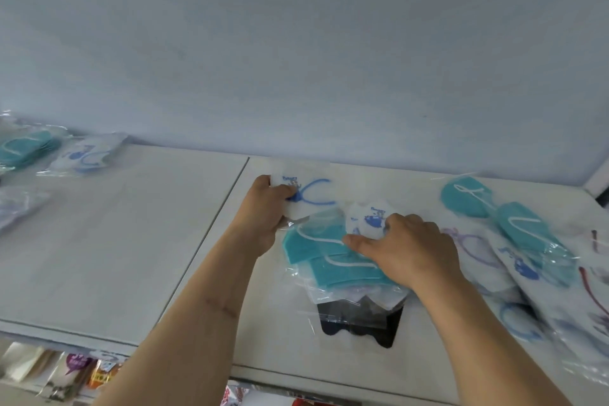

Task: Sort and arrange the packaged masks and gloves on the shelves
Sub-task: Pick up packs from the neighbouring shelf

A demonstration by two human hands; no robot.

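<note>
Flat white shelf (131,241): bagged teal masks (324,260) at centre atop a bagged black mask (359,323); more packets (527,250) right.
</note>
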